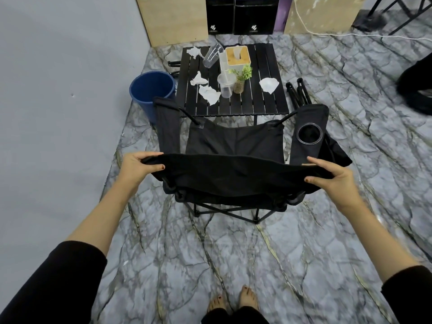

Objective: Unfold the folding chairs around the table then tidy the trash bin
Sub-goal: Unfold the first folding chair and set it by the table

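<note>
While both hands pinch the top edge of the folding chair (233,146), left hand (136,167) and right hand (332,177) at opposite backrest corners, it stands open facing the table (268,99). Spread evenly, press until the frame below the grip settles. Folded chair (298,93) lies beyond right grip; trash bin (149,90) beyond left.
</note>
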